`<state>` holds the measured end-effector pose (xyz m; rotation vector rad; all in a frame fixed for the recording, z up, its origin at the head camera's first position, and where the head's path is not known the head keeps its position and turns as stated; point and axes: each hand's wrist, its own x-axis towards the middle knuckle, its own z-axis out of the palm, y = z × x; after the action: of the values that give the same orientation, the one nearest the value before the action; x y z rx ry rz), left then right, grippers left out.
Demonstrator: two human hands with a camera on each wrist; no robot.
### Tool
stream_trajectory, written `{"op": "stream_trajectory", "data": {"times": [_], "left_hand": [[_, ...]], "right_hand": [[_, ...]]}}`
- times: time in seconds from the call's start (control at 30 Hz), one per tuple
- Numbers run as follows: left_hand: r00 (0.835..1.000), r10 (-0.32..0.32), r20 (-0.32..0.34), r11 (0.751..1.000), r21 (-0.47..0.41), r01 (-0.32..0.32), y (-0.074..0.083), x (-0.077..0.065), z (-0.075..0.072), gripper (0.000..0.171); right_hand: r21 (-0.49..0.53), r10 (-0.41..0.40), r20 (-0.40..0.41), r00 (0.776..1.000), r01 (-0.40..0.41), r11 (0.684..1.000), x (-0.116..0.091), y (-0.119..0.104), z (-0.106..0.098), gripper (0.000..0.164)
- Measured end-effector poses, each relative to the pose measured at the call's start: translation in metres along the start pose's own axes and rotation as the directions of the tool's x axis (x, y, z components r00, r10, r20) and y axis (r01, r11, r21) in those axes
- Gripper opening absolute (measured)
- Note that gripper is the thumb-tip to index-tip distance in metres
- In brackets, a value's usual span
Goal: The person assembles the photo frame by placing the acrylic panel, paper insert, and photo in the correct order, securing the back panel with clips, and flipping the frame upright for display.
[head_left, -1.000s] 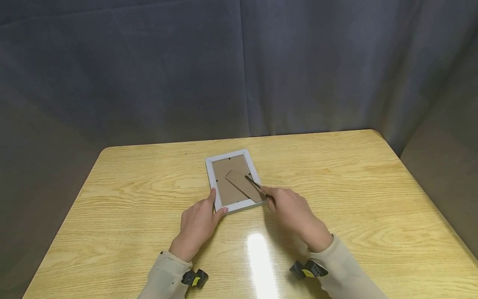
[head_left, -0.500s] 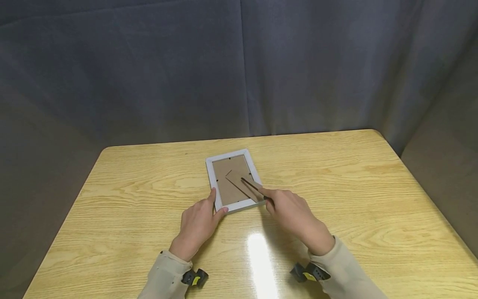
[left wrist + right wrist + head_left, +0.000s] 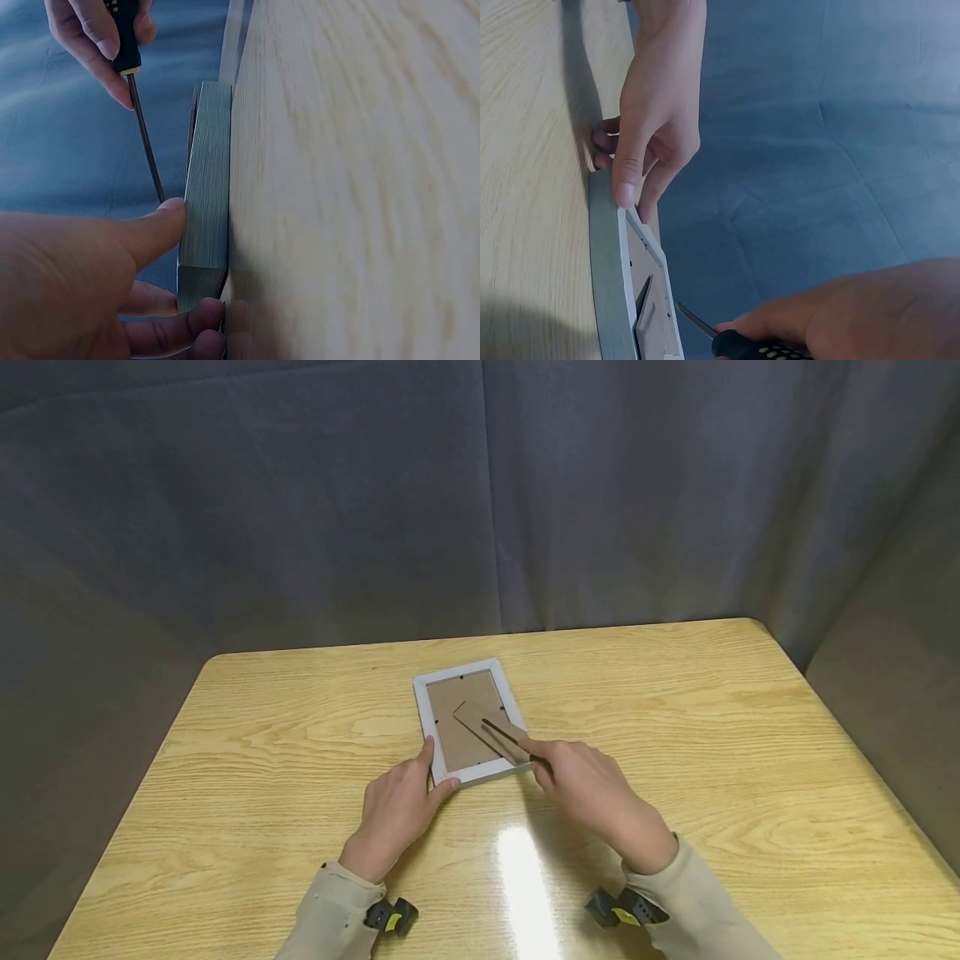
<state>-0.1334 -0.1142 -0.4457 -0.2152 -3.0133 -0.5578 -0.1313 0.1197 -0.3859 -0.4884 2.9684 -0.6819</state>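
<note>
While my left hand is gripping the photo frame, my right hand is holding a screwdriver, its tip shifting inward, apparently clearing the side tab.

- An indoor booth, closed off by cloth, looking like a recording or work station; whether it stands in a home, office or lab cannot be told.
- Dark cloth hangs behind the surface and along its left and right sides, hiding what lies beyond; it looks bluer in the wrist views.
- The surface has a light wood grain and rounded far corners, like a plain desk.
- A bright streak shines on its near part, like a lamp's reflection.
- Black cameras, one on the left wrist and one on the right, suit a recording setup.
- A picture frame and a screwdriver suggest small handwork.
</note>
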Motion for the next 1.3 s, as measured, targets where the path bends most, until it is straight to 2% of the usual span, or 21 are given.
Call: {"op": "stream_trajectory", "data": {"times": [0.47,0.73,0.97,1.3], "left_hand": [[1.000,-0.011,-0.008,1.000,-0.010,0.011,0.000,0.001,0.003,0.077],[1.000,-0.011,-0.016,1.000,-0.006,0.011,0.000,0.001,0.003,0.075],[1.000,0.006,-0.024,1.000,0.006,-0.006,0.000,0.000,0.003,0.074],[1.000,0.018,-0.019,1.000,0.017,-0.018,0.000,0.001,0.003,0.071]], "right_hand": [[-0.008,-0.021,0.001,1.000,0.021,1.000,-0.002,-0.001,-0.002,0.036],[-0.002,-0.014,0.044,0.999,0.015,1.000,-0.004,-0.002,-0.007,0.036],[0.047,-0.067,0.080,0.995,0.063,0.997,-0.007,-0.003,-0.011,0.034],[0.001,-0.075,0.135,0.988,0.076,0.997,-0.012,-0.002,-0.019,0.036]]}}
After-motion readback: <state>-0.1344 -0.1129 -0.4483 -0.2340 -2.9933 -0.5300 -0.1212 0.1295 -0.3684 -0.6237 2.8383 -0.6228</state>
